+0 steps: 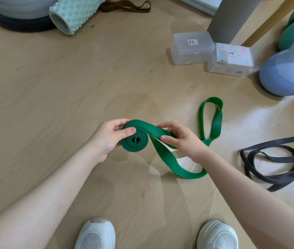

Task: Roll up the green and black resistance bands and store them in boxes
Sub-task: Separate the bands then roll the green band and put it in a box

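two hands meet over a wooden floor [52, 97], and the view runs like this from the left. at the far upper left sits a dark round disc with a pale dome on it [15, 17], and just beside it lies a mint foam roller [68, 15] with a knobbly surface; a brown band [126, 6] trails behind the roller. lower down, the left hand [106, 139] grips the rolled part of the green band [162, 153], thumb pressed on the coil's front face and fingers curled over its top. the coil shows several tight turns. the right hand [184, 139] pinches the flat strip just beside the coil, thumb under and fingers over, curled onto the band. from there the loose green length hangs in a curve below the wrist, then runs up to a loop lying on the floor further right. above, two translucent boxes [212, 51] stand touching each other, each with a small handwritten label on its lid, lids closed. a grey post [232, 17] rises behind them. at the right edge, the black band [275, 162] lies unrolled in a loose tangle on the floor, well apart from the boxes. a pale blue kettlebell [286, 74] sits above it, green weights behind. two white shoes [95, 234] show at the bottom.
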The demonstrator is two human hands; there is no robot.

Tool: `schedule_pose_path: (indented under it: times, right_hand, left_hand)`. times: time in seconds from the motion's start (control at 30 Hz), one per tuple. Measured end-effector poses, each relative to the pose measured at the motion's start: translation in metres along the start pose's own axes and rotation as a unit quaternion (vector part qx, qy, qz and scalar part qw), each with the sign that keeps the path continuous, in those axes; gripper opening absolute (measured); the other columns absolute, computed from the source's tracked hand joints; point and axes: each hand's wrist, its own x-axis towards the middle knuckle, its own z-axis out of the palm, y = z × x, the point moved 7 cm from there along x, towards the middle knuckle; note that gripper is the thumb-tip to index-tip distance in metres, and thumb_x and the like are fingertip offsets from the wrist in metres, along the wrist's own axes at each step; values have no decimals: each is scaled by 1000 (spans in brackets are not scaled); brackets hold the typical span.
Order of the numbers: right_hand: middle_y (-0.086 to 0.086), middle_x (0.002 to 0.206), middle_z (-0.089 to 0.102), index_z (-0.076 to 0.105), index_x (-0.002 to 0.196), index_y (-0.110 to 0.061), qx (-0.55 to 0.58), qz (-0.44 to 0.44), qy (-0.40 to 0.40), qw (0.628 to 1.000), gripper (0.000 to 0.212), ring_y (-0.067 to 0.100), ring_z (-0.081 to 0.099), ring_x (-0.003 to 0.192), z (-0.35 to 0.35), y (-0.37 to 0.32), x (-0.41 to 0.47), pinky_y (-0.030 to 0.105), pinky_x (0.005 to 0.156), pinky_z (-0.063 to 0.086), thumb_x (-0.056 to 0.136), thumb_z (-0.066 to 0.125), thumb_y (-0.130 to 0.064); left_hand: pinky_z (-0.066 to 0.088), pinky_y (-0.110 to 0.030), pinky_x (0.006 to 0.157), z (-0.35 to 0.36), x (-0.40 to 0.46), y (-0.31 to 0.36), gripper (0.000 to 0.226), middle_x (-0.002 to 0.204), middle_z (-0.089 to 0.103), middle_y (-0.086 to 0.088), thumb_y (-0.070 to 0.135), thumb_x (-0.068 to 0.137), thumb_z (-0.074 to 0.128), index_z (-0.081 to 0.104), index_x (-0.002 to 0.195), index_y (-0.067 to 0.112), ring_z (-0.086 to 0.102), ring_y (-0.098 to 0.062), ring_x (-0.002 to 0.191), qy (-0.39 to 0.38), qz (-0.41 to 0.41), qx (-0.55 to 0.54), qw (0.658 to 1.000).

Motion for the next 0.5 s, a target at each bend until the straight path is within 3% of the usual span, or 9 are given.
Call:
schedule_pose_path:
  times: [0.07, 0.17, 0.27, 0.37, 0.43, 0.5]
  right_hand:
    - [-1, 90, 61, 52, 111, -33, -61, -10, -3, 998, 32, 12, 59, 79, -2, -6, 6, 24, 77, 46, 84, 67, -22]
    - [-3, 85, 58, 52, 101, -32, -48, -17, 1, 999, 32, 20, 60, 80, -7, -11, 11, 31, 80, 47, 78, 73, -25]
    - [-3, 99, 58, 55, 94, -31, -61, -18, -8, 998, 23, 23, 59, 83, 2, -7, 12, 37, 81, 47, 79, 72, -29]
    - [-2, 120, 55, 55, 94, -32, -87, -40, -4, 995, 7, 10, 54, 102, 17, -5, 13, 27, 92, 40, 90, 58, -26]
    - [0, 129, 54, 55, 94, -26, -118, -52, -1, 992, 8, 12, 46, 122, 21, -7, 17, 30, 105, 32, 94, 49, -20]
    - [4, 124, 60, 53, 88, -25, -142, -46, 5, 989, 14, 18, 44, 126, 23, -5, 22, 38, 111, 27, 96, 45, -17]
  left_hand:
    - [49, -16, 60, -3, 1, 0, 28, 93, 68, 4, 9, 84, 62, 59, 111, 17, 64, -9, 81, 13, 9, 1, 1000]
    - [49, -23, 69, -5, 3, 1, 21, 93, 67, 5, 9, 85, 61, 61, 102, 22, 63, -11, 86, 19, 10, -8, 1000]
    - [50, -28, 74, -3, 3, 2, 20, 93, 68, 3, 11, 86, 59, 60, 105, 20, 63, -13, 86, 4, 2, -33, 999]
    - [50, -25, 70, -5, 3, 1, 14, 87, 68, 3, 11, 87, 58, 62, 94, 22, 63, -10, 79, -2, -5, -59, 998]
    - [50, -24, 67, -9, 3, -3, 14, 85, 69, 3, 11, 87, 58, 62, 94, 23, 63, -10, 77, -3, -12, -61, 998]
    - [49, -25, 66, -12, 2, -6, 16, 88, 69, 2, 12, 86, 59, 62, 99, 21, 63, -11, 79, -8, -22, -57, 998]
